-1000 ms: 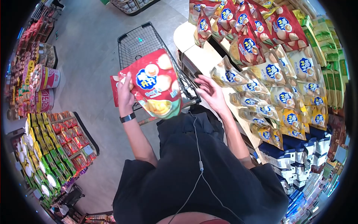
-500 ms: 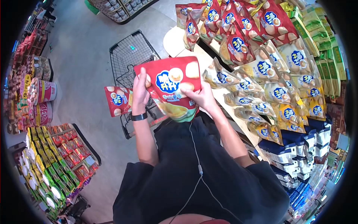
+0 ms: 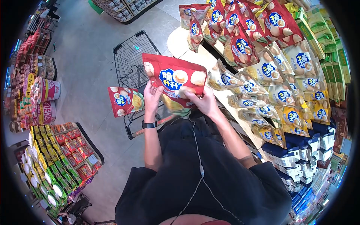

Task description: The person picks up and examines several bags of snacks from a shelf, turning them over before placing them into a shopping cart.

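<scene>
A: ok so what's in the person's hands here?

B: A red 脆升升 snack bag (image 3: 175, 77), big blue logo facing up. It's in front of the waist, right above the handle end of the wire shopping cart (image 3: 132, 56).

A: Both hands on it?

B: Yep. Left hand (image 3: 152, 98) is pinching the left edge, thumb on the front. Right hand (image 3: 204, 102) is clamped on the right edge, thumb flat across the printed front.

A: And that second red bag (image 3: 123, 102) by the left hand?

B: Just beside it, over the cart's left side. Can't tell if the fingers touch that one too.

A: What's on the right?

B: A display counter (image 3: 181, 44) stacked with more red bags (image 3: 240, 48), then cream bags (image 3: 268, 71) and yellow bags (image 3: 292, 115). Oh, and there's a black wristband (image 3: 149, 124) on the left wrist.
</scene>
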`<move>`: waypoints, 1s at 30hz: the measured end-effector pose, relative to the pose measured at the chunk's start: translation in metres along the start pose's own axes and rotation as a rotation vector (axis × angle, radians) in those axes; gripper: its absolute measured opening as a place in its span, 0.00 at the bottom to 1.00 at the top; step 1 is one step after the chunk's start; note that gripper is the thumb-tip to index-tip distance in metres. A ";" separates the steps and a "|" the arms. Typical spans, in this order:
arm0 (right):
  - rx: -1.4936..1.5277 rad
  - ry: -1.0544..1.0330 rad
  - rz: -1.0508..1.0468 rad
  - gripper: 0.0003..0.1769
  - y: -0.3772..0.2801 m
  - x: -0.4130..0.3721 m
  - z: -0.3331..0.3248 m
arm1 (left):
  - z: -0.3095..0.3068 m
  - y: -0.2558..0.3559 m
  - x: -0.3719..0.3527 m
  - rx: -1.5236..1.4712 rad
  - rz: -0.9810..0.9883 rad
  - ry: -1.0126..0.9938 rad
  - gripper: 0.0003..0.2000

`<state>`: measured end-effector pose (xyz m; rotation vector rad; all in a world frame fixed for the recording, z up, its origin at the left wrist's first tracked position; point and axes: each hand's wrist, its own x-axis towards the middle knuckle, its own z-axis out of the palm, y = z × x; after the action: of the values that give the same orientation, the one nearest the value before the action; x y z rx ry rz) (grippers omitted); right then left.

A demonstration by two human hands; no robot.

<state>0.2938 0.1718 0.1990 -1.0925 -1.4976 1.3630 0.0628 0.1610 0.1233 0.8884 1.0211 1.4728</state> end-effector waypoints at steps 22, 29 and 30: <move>-0.085 0.276 -0.053 0.13 -0.010 0.031 -0.063 | -0.031 0.006 -0.004 0.211 -0.048 0.471 0.29; -0.261 0.614 -0.238 0.16 0.008 0.069 -0.085 | -0.139 -0.035 -0.057 0.424 -0.303 0.707 0.30; -0.337 0.638 -0.254 0.17 0.010 0.076 -0.086 | -0.139 -0.035 -0.061 0.437 -0.321 0.715 0.29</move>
<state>0.3543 0.2697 0.1974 -1.3295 -1.3369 0.5148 -0.0453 0.0846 0.0421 0.4387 1.9701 1.3252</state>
